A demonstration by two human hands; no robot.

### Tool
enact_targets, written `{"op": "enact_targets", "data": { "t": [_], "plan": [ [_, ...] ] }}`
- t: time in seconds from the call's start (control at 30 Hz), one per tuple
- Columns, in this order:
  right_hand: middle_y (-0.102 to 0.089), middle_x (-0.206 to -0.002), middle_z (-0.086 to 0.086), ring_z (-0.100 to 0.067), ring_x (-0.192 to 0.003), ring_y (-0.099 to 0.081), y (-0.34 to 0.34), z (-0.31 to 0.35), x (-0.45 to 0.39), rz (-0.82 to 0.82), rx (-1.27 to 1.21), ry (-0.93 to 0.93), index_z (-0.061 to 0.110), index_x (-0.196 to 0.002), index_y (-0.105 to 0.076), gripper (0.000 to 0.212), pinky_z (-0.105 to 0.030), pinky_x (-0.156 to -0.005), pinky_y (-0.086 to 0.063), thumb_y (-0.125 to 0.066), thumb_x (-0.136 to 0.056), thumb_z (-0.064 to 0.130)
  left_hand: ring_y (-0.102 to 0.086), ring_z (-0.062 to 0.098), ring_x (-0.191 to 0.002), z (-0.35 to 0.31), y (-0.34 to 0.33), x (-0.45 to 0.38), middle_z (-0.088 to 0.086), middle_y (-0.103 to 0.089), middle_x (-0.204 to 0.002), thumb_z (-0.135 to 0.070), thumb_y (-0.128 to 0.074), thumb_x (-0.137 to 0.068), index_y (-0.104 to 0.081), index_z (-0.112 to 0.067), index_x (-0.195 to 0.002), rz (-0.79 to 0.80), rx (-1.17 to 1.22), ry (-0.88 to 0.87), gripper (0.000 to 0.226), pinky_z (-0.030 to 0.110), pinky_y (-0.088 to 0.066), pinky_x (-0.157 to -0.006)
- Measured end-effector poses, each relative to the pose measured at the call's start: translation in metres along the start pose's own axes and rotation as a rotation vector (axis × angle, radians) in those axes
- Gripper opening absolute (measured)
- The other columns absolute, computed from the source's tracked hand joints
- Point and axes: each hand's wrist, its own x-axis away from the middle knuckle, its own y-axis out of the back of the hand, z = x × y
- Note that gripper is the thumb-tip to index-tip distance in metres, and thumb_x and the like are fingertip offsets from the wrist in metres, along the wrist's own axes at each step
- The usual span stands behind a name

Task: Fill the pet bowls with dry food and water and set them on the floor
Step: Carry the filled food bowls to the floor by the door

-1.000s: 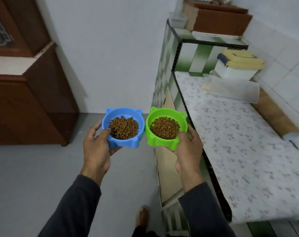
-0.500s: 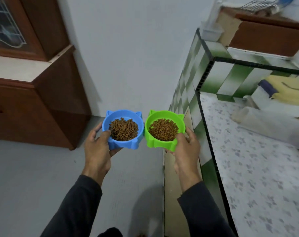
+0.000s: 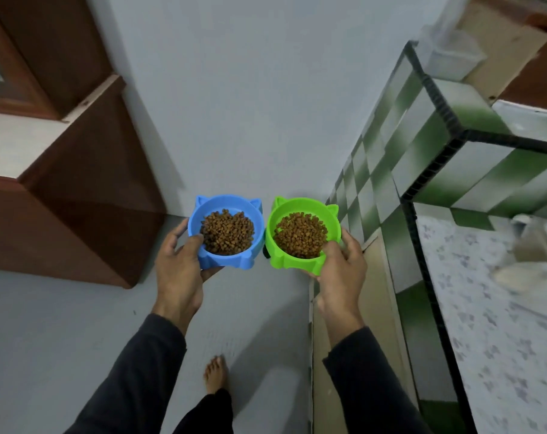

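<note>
A dark wooden cabinet [image 3: 78, 195] stands at my left against a pale wall [image 3: 250, 89], its foot on the plain grey floor [image 3: 46, 339] that runs beneath me; my bare foot [image 3: 215, 374] shows on that floor between my dark sleeves. My left hand [image 3: 178, 270] holds the blue bowl [image 3: 226, 230] above the floor, thumb hooked over its near rim and fingers curled under its side, the bowl level and heaped with brown dry food [image 3: 227, 231]. Just beside it, a narrow gap apart, my right hand [image 3: 341, 270] grips the green bowl [image 3: 302, 234] the same way, thumb on the near rim and fingers round the outer wall, with its own mound of kibble [image 3: 300, 234]. Both bowls have small ear-shaped points on their far rims. At my right rises a counter faced in green-and-white checked tiles [image 3: 385, 195], edged in black, with a pale speckled countertop [image 3: 501, 324]; blurred pale items sit at its far end.
</note>
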Motion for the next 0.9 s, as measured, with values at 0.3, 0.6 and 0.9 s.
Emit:
{"op": "enact_targets", "data": {
  "t": [0.3,0.6,0.9],
  "plan": [
    [-0.071,-0.107,0.002,-0.018,-0.097,-0.071,-0.095,-0.009,-0.066,-0.074,-0.007,0.002,0.021,-0.126,-0.068,0.043,-0.041,-0.076,-0.063,-0.052,-0.091,0.001,-0.075,0.016,-0.087,-0.023,-0.023,-0.114,-0.007,-0.079,-0.099,-0.011,-0.055,-0.103,-0.059,-0.028,-0.139,0.008,-0.045,0.033,0.040,0.035,-0.061,-0.066],
    [-0.069,-0.111,0.000,-0.018,-0.101,-0.069,-0.141,-0.021,-0.127,-0.085,0.060,-0.073,0.038,-0.115,-0.067,0.045,-0.056,-0.080,-0.062,-0.053,-0.087,0.004,-0.071,0.024,-0.096,-0.008,-0.049,-0.187,-0.010,-0.079,-0.097,-0.007,-0.056,-0.101,-0.060,-0.027,-0.139,0.006,0.005,0.134,0.043,0.036,-0.058,-0.070],
    [-0.069,-0.114,0.004,-0.017,-0.103,-0.069,-0.163,-0.055,-0.207,-0.057,0.107,-0.131,0.054,-0.103,-0.065,0.051,-0.053,-0.083,-0.062,-0.054,-0.085,0.008,-0.072,0.029,-0.102,0.036,-0.081,-0.242,-0.006,-0.079,-0.104,-0.006,-0.058,-0.100,-0.059,-0.026,-0.140,-0.053,0.033,0.166,0.045,0.041,-0.059,-0.076]
  ]
}}
